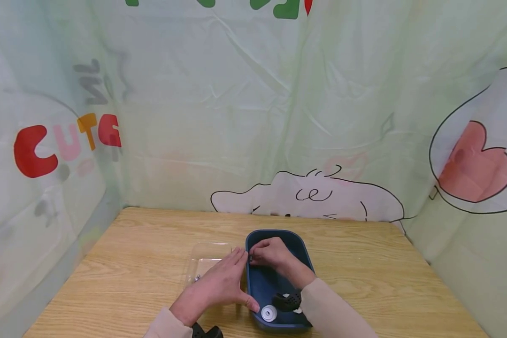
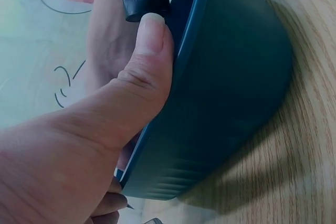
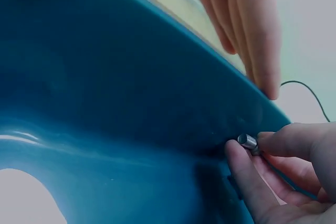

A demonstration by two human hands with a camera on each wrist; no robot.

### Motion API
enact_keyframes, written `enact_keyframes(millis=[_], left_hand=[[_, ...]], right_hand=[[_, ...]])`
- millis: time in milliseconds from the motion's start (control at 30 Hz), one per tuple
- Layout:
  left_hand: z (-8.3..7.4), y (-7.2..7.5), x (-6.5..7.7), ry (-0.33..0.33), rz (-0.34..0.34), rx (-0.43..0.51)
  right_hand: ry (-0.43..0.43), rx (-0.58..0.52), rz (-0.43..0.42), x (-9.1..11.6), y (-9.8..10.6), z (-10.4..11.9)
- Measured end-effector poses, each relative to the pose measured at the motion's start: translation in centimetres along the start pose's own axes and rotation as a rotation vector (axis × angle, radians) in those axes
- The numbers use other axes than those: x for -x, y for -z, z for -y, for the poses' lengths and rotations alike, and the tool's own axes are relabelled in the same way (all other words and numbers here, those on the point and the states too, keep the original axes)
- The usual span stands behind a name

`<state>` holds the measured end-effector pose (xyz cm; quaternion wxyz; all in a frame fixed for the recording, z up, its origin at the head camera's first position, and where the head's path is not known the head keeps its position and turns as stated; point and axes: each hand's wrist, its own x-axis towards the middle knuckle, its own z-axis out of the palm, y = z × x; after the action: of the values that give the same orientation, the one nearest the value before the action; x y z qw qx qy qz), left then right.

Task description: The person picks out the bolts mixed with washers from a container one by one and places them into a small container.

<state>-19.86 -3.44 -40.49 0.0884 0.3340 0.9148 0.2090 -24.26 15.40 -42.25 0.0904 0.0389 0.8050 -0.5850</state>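
A deep blue plastic bin stands on the table. My right hand reaches inside it, near the far part of its left wall. In the right wrist view, thumb and finger of that hand pinch a small silvery metal cylinder close to the wall. My left hand lies along the bin's left side with its fingers straight, fingertips touching the rim. Its thumb rests at the rim nearer to me. A white ringed disc lies on the bin's floor at the near end.
Left of the bin, partly behind my left hand, is a clear plastic tray with a small metal piece in it. Black wrist devices sit on both arms. A printed curtain hangs behind the wooden table.
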Motion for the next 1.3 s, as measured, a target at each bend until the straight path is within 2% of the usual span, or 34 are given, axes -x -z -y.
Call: enact_keyframes(millis=[400,600,767,1100,1300], left_hand=[[0.3,0.5,0.3,-0.011,-0.034,0.029],[0.7,0.9,0.6,0.013,-0.054,-0.001],[1.2,1.3,1.0,0.028,-0.080,0.014],[3.0,2.3,2.2,0.058,-0.107,0.075],[4.4,2.5,3.1,0.083,-0.162,0.085]], right_hand=[[0.051,-0.054,0.040,0.5,1.2,1.3],[0.080,-0.086,0.044,0.8,1.4,2.2],[0.095,-0.112,0.068,0.6,1.3,2.7],[0.120,-0.085,0.110,0.8,0.0,4.2],[0.136,-0.047,0.146,0.8,-1.3,4.6]])
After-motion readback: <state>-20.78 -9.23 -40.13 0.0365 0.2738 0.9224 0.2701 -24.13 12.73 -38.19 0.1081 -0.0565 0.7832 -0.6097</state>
